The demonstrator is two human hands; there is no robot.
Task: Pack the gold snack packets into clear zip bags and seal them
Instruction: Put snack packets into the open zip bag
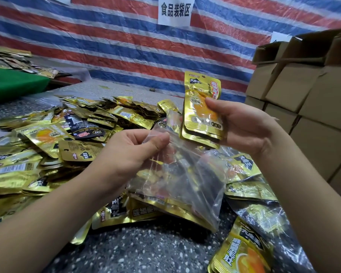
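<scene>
My right hand [242, 125] holds a small stack of gold snack packets [202, 107] upright, thumb across the front, just above the mouth of a clear zip bag [185, 174]. My left hand [132, 154] pinches the bag's top edge between thumb and fingers. The bag hangs down in front of me, and through its film I see loose packets lying behind it. A large heap of gold packets [47, 138] covers the speckled table [146, 249] to the left and behind the bag.
Stacked cardboard boxes [303, 95] stand at the right. A filled clear bag of packets [250, 243] lies at the lower right. A striped tarp with a paper sign [175, 10] hangs behind. A green-covered surface [12, 83] with more packets is at the far left.
</scene>
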